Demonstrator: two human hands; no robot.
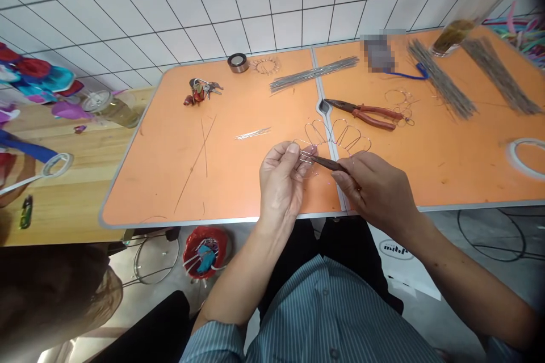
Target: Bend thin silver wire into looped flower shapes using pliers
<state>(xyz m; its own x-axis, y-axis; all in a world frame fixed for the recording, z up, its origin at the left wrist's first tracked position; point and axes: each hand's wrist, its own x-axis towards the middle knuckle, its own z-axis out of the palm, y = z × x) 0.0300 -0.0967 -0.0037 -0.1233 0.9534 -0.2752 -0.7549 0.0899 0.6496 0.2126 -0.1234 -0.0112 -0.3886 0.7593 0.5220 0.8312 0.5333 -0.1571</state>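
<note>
My left hand (281, 181) pinches a thin wire piece (349, 137) bent into a row of petal-like loops, over the front part of the orange table. Closed around a pair of pliers (327, 164), my right hand (378, 190) is just to the right. The dark, narrow jaws meet the wire beside my left fingertips; whether they grip it is too small to tell. Beyond the hands lies a second pair of pliers (366, 113) with red-brown handles. Several short straight wires (252, 134) lie to the left of the loops.
Wire bundles (315, 74) lie at the back and right of the orange table (157, 125). Keys (203, 91), a tape roll (238, 63), and a tall jar (457, 34) stand around the edges. A white ring (528, 157) is far right. Another person sits at left.
</note>
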